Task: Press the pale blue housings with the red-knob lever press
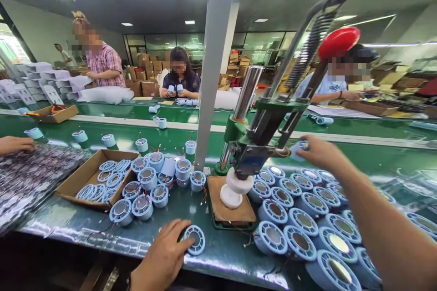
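Note:
My left hand (162, 252) is at the front edge of the bench, thumb and fingers closed on the rim of a round light-blue slotted part (200, 246). Stretched out beyond the press, my right hand (321, 151) grips a light-blue part (296, 151), partly hidden by the fingers. Between the hands stands a green hand press (252, 159) with a red-knobbed lever. Its white upper block (239, 183) hangs over a white round base (231, 197) on a brown board (218, 218). Light-blue round housings with metallic discs (302, 220) crowd the bench under my right forearm.
Left of the press, more housings (146, 177) with thin wires cluster beside a cardboard box (68, 186) of blue rings. A grey post (213, 63) rises behind. Another person's hand (15, 144) rests at far left. Co-workers sit and stand across the green conveyor (170, 134).

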`<move>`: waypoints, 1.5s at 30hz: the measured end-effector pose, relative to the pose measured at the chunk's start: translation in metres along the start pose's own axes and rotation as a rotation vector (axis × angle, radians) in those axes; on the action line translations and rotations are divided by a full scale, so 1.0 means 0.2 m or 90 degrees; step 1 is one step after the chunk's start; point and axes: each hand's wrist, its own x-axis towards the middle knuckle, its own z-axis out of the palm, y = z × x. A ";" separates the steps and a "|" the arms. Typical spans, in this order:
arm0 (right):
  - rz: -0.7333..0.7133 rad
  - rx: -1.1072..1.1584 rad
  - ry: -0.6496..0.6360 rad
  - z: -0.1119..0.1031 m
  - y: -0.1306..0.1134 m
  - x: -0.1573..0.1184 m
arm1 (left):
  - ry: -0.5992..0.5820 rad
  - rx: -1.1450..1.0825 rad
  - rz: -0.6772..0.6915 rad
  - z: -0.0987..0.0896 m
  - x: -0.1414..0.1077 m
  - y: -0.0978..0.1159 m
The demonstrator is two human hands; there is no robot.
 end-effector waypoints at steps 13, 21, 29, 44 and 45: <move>-0.106 0.202 -0.488 0.20 -1.07 -0.97 | -0.136 -0.089 -0.328 0.05 0.09 0.14; -0.001 0.220 -0.255 0.44 -0.98 -1.25 | -0.083 -0.123 -0.312 0.08 0.05 0.09; 0.098 0.170 -0.078 0.63 -1.08 -1.34 | 0.084 -0.224 -0.329 0.07 0.12 0.14; 0.214 0.308 -0.099 0.70 -1.13 -1.32 | 0.053 -0.226 -0.308 0.09 0.17 0.29; 0.208 0.302 -0.108 0.70 -1.13 -1.32 | 0.066 -0.228 -0.314 0.10 0.16 0.30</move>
